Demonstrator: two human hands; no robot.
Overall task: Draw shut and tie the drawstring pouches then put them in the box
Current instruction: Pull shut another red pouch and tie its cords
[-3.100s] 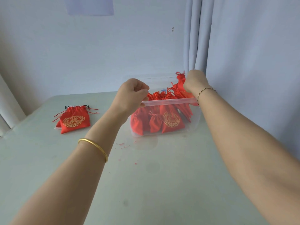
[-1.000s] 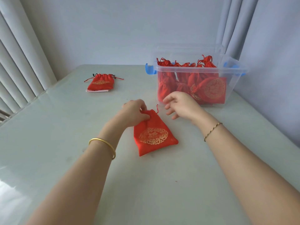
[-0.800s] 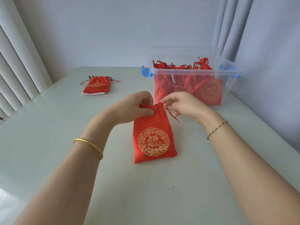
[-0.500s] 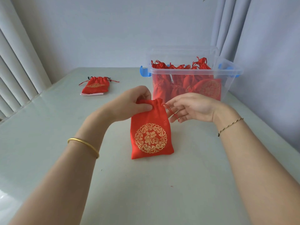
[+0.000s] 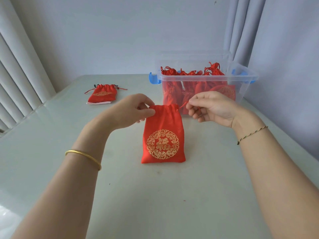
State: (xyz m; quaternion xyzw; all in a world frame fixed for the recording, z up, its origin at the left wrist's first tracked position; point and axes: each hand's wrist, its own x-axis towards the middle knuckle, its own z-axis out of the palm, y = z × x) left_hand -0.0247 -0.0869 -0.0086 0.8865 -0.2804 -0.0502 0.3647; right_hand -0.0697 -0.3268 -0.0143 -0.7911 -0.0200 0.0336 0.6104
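- We see the left hand [image 5: 131,109] pinching the top left corner of the red pouch [image 5: 163,135] between thumb and forefinger, other fingers curled behind.
- Right hand [image 5: 212,107] is palm towards us with fingers curled in, pinching the thin red drawstring [image 5: 183,105] that comes out of the pouch's right top corner.
- The pouch lies on the table [image 5: 155,195] between the hands. Its gold round emblem faces up and its mouth is partly gathered — top edge puckered, body flat.
- Gold bangle [image 5: 82,157] on the left wrist, thin cord bracelet [image 5: 252,135] on the right.
- The clear box [image 5: 246,78] with blue latches [image 5: 153,78] stands just behind the right hand, lid off. The right hand covers part of its front wall.
- The box is packed with tied pouches [image 5: 172,87], knotted tops poking above the rim.
- We mark a second pouch [image 5: 101,94] far left on the table, well apart — it lies on something flat and white [image 5: 99,102], which we cannot identify.
- Vertical blinds [image 5: 17,75] at left, pale curtain [image 5: 241,31] behind the box.
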